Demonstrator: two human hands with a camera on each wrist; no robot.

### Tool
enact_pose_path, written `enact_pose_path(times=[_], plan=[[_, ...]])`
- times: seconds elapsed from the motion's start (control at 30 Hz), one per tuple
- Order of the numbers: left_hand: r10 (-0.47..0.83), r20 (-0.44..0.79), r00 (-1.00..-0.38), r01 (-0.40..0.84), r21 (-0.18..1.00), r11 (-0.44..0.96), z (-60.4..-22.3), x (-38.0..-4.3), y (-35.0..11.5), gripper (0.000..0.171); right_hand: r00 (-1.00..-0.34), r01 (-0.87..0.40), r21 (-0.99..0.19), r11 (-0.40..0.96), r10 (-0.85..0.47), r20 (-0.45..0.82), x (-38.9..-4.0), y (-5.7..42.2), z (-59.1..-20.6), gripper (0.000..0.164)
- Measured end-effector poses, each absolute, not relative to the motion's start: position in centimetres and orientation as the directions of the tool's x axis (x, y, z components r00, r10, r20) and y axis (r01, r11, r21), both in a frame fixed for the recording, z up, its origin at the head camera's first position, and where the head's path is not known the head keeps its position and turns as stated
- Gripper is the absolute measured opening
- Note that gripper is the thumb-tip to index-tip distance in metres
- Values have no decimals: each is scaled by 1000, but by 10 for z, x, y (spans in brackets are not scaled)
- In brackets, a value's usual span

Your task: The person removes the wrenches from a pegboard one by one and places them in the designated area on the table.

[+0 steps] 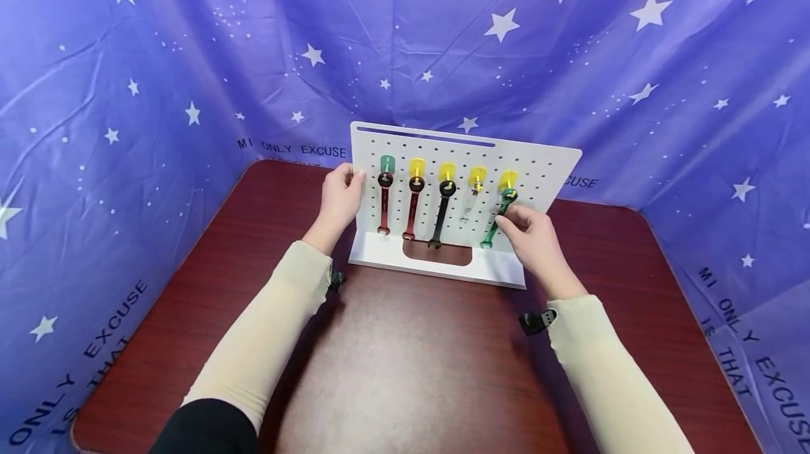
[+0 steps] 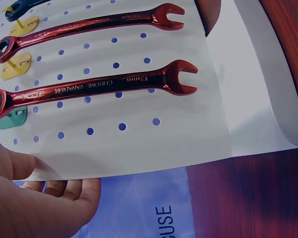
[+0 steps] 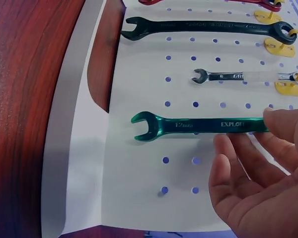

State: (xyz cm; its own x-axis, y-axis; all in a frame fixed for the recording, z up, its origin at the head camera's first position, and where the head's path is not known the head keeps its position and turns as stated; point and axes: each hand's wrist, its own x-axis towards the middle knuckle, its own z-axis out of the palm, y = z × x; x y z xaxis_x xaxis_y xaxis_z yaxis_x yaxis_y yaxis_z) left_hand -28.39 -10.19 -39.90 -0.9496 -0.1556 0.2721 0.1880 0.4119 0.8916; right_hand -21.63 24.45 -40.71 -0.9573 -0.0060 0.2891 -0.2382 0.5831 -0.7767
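Pinching the green wrench [image 3: 188, 125] in the nearer right grip [image 1: 530, 235], along a long axis slanting down from the rightmost yellow hook [image 1: 509, 178]; holding the white pegboard [image 1: 536, 176] by its left edge in the left grip [image 1: 342, 197].

- Green wrench [image 3: 188, 125] in my right fingers [image 3: 256, 157]: I read "EXPLOIT", its end unclear, and what looks like "12mm".
- Leftmost red wrench [image 2: 102, 88]: "13mm" and "CHROME VANADIUM".
- Small silver wrench [image 3: 224, 77]: "8", then "GR"; I can't make out more.
- Black wrench [image 3: 208, 28]: lettering too faint for me.
- Starry curtain [image 1: 392, 32]: "MI ONLY EXCUSE" far left; "MI ONLY EXCUSE IS THAT" at right.
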Motion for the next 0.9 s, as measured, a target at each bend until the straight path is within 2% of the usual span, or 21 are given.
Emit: enact_pose_path(times=[0.43,0.9], plan=[[-162,272,-948,187,893,409,-398,-283,-99,19,-958,-256,-791,555,-38,283,-214,252,-412,22],[-169,286,-943,199,894,400,-398,-282,-98,19,-961,-248,-770,588,-51,271,-204,254,-409,19]])
